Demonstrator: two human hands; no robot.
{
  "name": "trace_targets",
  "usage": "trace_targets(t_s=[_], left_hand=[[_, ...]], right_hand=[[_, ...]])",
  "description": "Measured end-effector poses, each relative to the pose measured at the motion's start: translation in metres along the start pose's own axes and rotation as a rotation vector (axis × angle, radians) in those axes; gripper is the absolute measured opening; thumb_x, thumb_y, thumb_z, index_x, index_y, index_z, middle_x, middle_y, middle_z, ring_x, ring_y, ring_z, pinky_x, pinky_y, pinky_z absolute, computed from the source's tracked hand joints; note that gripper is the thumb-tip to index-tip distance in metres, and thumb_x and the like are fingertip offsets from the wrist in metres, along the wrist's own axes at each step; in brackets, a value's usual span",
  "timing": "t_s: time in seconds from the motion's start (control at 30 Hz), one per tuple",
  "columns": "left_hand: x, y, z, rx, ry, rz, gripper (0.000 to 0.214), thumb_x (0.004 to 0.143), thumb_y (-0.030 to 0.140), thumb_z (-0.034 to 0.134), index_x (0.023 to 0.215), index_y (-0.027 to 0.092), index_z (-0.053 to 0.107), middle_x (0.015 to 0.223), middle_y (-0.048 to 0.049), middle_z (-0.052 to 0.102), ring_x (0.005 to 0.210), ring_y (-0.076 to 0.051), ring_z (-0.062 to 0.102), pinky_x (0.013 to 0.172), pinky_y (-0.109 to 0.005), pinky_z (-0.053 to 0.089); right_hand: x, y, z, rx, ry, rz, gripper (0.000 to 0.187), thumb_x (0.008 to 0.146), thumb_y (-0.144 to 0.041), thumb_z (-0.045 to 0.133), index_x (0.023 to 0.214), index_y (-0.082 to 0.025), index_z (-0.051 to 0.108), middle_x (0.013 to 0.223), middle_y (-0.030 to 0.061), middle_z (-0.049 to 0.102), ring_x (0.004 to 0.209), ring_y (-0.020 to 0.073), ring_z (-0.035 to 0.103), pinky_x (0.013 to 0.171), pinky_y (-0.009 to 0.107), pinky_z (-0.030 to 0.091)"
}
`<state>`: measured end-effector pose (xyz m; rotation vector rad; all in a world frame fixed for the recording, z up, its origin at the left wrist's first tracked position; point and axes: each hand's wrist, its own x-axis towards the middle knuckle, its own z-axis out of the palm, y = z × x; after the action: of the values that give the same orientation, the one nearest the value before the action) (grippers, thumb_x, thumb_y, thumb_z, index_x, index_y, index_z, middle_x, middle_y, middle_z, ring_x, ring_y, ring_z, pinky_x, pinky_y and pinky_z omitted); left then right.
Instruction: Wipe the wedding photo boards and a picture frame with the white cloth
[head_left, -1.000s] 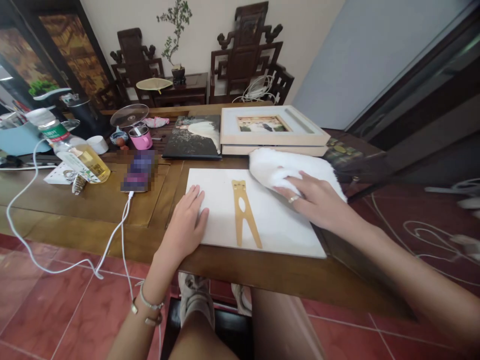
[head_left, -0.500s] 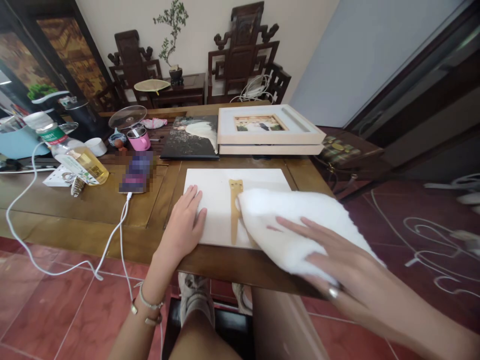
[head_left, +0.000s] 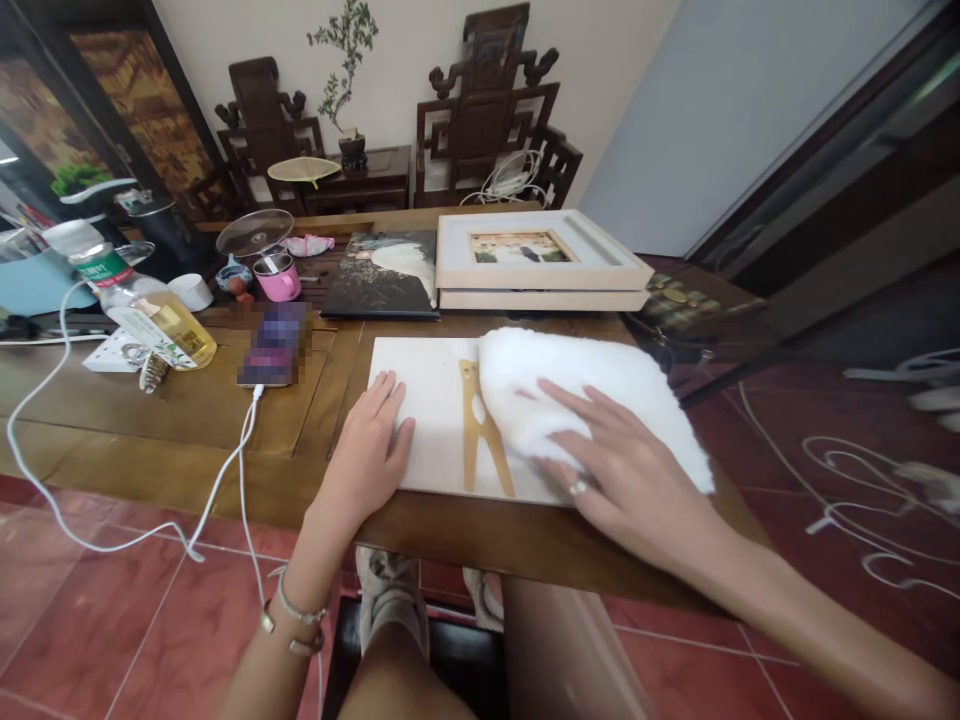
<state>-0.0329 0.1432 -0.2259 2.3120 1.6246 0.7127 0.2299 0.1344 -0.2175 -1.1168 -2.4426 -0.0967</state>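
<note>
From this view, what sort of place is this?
Probably a home sitting room, perhaps used for tea: carved dark-wood chairs, a potted plant on a side table, and a pink cup nearer.

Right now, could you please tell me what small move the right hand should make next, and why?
Perhaps the right hand should slide the cloth slightly toward the left hand, since it covers much of the right side of the board, leaving most of the left in view.
</note>
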Motion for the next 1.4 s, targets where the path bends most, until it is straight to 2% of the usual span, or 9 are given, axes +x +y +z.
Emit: trace_targets(t_s=[0.2, 0.33, 0.5, 0.6, 0.8, 0.93, 1.03, 1.2, 1.4], left_hand=[[0.003, -0.002, -0.002, 0.007, -0.002, -0.005, 0.044, 0.095, 0.023, 0.040, 0.135, 0.007, 0.045, 0.149, -0.0197, 0.038, 0.142, -0.026, 0.029, 0.116, -0.048, 0.028], [0.002, -0.004, 0.001, 0.004, 0.006, -0.008, 0.043, 0.095, 0.024, 0.040, 0.134, 0.008, 0.046, 0.148, -0.0196, 0.039, 0.142, -0.026, 0.029, 0.116, -0.048, 0.028], [-0.002, -0.012, 0.005, -0.009, 0.016, 0.005, 0.043, 0.095, 0.024, 0.041, 0.134, 0.010, 0.046, 0.148, -0.0189, 0.040, 0.142, -0.026, 0.030, 0.115, -0.049, 0.029], [-0.003, -0.013, 0.007, -0.011, 0.012, 0.001, 0.043, 0.095, 0.024, 0.041, 0.135, 0.009, 0.046, 0.149, -0.0189, 0.039, 0.142, -0.026, 0.030, 0.116, -0.048, 0.028], [0.000, 0.000, 0.004, 0.006, 0.002, -0.006, 0.044, 0.095, 0.024, 0.041, 0.135, 0.006, 0.046, 0.148, -0.0203, 0.039, 0.142, -0.026, 0.029, 0.116, -0.048, 0.028], [0.002, 0.000, -0.001, -0.004, 0.023, 0.007, 0.042, 0.095, 0.024, 0.041, 0.135, 0.011, 0.047, 0.148, -0.0184, 0.040, 0.142, -0.026, 0.030, 0.115, -0.049, 0.029], [0.002, -0.001, -0.004, -0.007, 0.028, 0.010, 0.042, 0.095, 0.024, 0.041, 0.134, 0.010, 0.047, 0.148, -0.0185, 0.040, 0.142, -0.026, 0.030, 0.115, -0.049, 0.030], [0.001, -0.003, -0.006, 0.004, 0.018, 0.004, 0.043, 0.095, 0.024, 0.041, 0.135, 0.008, 0.047, 0.148, -0.0194, 0.039, 0.142, -0.026, 0.030, 0.116, -0.047, 0.029], [-0.007, -0.002, -0.002, 0.009, 0.017, 0.007, 0.044, 0.095, 0.024, 0.040, 0.135, 0.007, 0.046, 0.148, -0.0197, 0.039, 0.142, -0.026, 0.029, 0.116, -0.047, 0.028]], right_hand=[[-0.037, -0.031, -0.023, 0.071, -0.036, -0.113, 0.018, 0.084, -0.017, 0.046, 0.076, -0.025, 0.059, 0.143, 0.0100, 0.049, 0.135, 0.0291, 0.039, 0.102, 0.057, 0.044], [-0.034, 0.004, -0.016, 0.058, -0.050, -0.079, 0.018, 0.087, -0.022, 0.046, 0.081, -0.024, 0.063, 0.141, 0.0114, 0.051, 0.131, 0.0306, 0.044, 0.103, 0.055, 0.044], [0.002, 0.060, 0.016, 0.071, 0.004, 0.074, 0.027, 0.092, -0.033, 0.042, 0.091, -0.020, 0.065, 0.128, 0.0160, 0.061, 0.130, 0.0335, 0.045, 0.106, 0.061, 0.037], [0.018, 0.071, 0.028, 0.054, 0.017, 0.118, 0.030, 0.093, -0.035, 0.039, 0.095, -0.019, 0.065, 0.118, 0.0150, 0.066, 0.132, 0.0335, 0.042, 0.105, 0.061, 0.037], [-0.002, 0.023, 0.008, 0.064, -0.003, 0.023, 0.020, 0.089, -0.027, 0.046, 0.085, -0.020, 0.065, 0.136, 0.0139, 0.055, 0.135, 0.0317, 0.038, 0.109, 0.060, 0.033], [-0.028, -0.022, -0.017, 0.099, -0.012, -0.091, 0.016, 0.081, -0.016, 0.049, 0.072, -0.023, 0.061, 0.141, 0.0105, 0.050, 0.136, 0.0306, 0.036, 0.106, 0.060, 0.038], [-0.039, -0.034, -0.027, 0.111, -0.019, -0.157, 0.017, 0.077, -0.014, 0.051, 0.066, -0.025, 0.057, 0.145, 0.0073, 0.045, 0.136, 0.0304, 0.037, 0.104, 0.059, 0.042], [-0.033, -0.004, -0.019, 0.042, -0.036, -0.181, 0.016, 0.083, -0.017, 0.048, 0.074, -0.024, 0.059, 0.144, 0.0095, 0.047, 0.134, 0.0296, 0.040, 0.105, 0.055, 0.043], [-0.003, 0.044, 0.006, 0.021, 0.057, 0.076, 0.026, 0.092, -0.032, 0.041, 0.085, -0.020, 0.063, 0.123, 0.0175, 0.064, 0.128, 0.0322, 0.048, 0.106, 0.058, 0.040]])
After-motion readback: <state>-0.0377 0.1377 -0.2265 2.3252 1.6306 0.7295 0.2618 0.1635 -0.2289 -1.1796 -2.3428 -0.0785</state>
